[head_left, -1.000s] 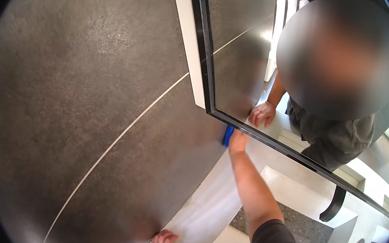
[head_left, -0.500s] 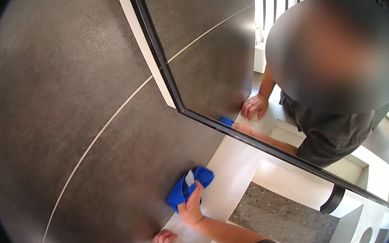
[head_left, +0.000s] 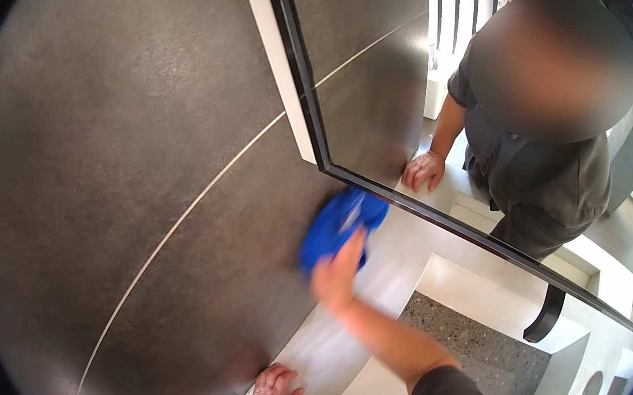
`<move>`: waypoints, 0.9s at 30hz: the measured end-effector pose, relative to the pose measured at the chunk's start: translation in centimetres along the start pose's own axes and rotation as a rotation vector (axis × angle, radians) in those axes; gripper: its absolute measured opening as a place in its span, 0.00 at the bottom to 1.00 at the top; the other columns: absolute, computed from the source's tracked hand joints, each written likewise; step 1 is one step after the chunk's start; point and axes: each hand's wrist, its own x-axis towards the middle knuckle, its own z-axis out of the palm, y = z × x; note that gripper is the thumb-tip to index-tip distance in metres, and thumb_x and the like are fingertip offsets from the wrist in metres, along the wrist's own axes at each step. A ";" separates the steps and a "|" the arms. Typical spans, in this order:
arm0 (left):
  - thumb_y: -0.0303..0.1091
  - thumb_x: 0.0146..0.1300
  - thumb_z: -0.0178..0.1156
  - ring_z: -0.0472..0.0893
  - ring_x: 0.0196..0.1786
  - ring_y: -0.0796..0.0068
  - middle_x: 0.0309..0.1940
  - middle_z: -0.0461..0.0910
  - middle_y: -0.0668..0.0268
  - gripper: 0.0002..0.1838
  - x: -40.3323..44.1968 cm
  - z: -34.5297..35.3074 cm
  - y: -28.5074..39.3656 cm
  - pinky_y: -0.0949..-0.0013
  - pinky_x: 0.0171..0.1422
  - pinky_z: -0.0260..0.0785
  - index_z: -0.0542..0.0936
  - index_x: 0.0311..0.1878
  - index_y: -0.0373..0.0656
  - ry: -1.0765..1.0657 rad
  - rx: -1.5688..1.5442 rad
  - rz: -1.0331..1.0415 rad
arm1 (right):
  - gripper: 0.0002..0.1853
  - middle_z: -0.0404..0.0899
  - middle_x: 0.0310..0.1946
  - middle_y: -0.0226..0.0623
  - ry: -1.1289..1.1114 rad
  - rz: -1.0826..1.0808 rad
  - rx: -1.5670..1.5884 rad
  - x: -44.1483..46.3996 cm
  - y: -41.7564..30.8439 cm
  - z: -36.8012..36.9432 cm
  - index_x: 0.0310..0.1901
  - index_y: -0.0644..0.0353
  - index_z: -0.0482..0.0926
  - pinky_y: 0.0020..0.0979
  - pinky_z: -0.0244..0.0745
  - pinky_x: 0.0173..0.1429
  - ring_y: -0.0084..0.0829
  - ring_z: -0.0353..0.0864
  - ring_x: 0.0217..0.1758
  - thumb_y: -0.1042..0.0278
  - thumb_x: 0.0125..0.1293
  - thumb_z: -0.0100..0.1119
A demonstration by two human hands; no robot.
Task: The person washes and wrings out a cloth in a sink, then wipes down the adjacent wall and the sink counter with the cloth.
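My right hand (head_left: 335,278), slightly blurred, presses a bunched blue cloth (head_left: 336,231) with a small white patch against the dark grey wall panel (head_left: 167,141). The cloth lies where this panel meets a white ledge (head_left: 323,346), just below the black-framed mirror (head_left: 376,87). Farther down, my left hand (head_left: 276,392) rests on the ledge's lower end beside the panel, fingers lying over the surface and holding nothing. The mirror also shows a person in a dark shirt with one hand on the ledge.
A white strip (head_left: 273,60) borders the mirror's left side. A curved black bracket (head_left: 549,316) sits under the mirror's lower edge. Below are a speckled grey slab (head_left: 479,349) and white recessed surfaces. A thin light line (head_left: 172,228) crosses the dark panel.
Over the last second, my right hand came down along the ledge with the cloth, then went back up towards the mirror. My left hand stayed at the ledge's lower end. The view shifted slightly.
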 end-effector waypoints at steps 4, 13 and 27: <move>0.40 0.44 0.66 0.66 0.54 0.56 0.48 0.67 0.59 0.26 0.1 -0.5 0.3 0.56 0.57 0.59 0.71 0.48 0.46 -0.048 0.054 -0.011 | 0.32 0.64 0.53 0.50 -0.311 -0.391 0.224 -9.5 -4.9 -1.4 0.51 0.53 0.73 0.56 0.55 0.53 0.53 0.65 0.52 0.70 0.35 0.58; 0.40 0.45 0.66 0.67 0.53 0.56 0.48 0.67 0.60 0.26 -0.1 -0.4 0.7 0.56 0.57 0.59 0.71 0.48 0.46 -0.008 0.032 0.032 | 0.20 0.71 0.50 0.55 -0.042 0.034 -0.168 11.1 2.3 -1.6 0.52 0.68 0.68 0.43 0.59 0.61 0.52 0.67 0.57 0.75 0.58 0.39; 0.42 0.46 0.65 0.66 0.54 0.57 0.48 0.67 0.60 0.25 -0.7 0.9 -0.4 0.56 0.58 0.59 0.71 0.48 0.46 -0.059 0.092 -0.003 | 0.23 0.70 0.38 0.29 -0.433 -0.800 0.194 -4.4 -10.0 -3.4 0.45 0.43 0.77 0.39 0.57 0.38 0.32 0.68 0.34 0.56 0.41 0.60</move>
